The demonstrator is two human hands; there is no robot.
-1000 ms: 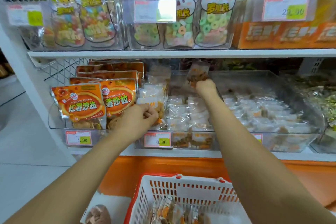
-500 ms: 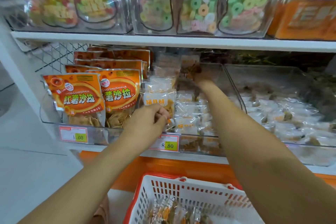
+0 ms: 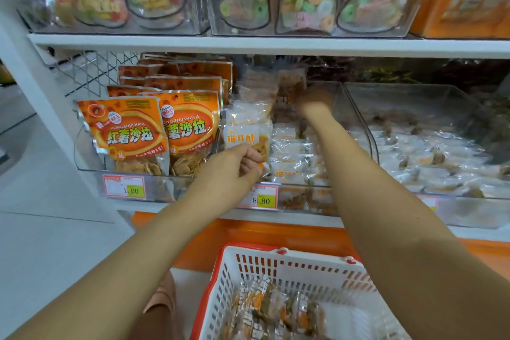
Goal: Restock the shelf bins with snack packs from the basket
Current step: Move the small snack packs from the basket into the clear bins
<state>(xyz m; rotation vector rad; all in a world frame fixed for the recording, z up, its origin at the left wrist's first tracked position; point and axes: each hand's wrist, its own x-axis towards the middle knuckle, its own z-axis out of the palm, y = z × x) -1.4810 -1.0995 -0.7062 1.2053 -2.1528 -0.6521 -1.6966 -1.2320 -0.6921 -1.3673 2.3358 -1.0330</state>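
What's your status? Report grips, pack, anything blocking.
Copy: left grip pinches a snack pack at front of middle bin; right grip deep in that bin, blurred, hold unclear; nothing blocking seen.

Both forearms are left bare down to the left hand point(image 3: 234, 165) and the right hand point(image 3: 314, 99), which is blurred. Below the left hand, what looks like a pinkish-beige shoe point(image 3: 162, 298) is worn.

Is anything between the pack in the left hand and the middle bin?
Nothing visible does. The left hand pinches the pack at the front left corner of the middle bin; the orange bags stand beside it, not across its way.
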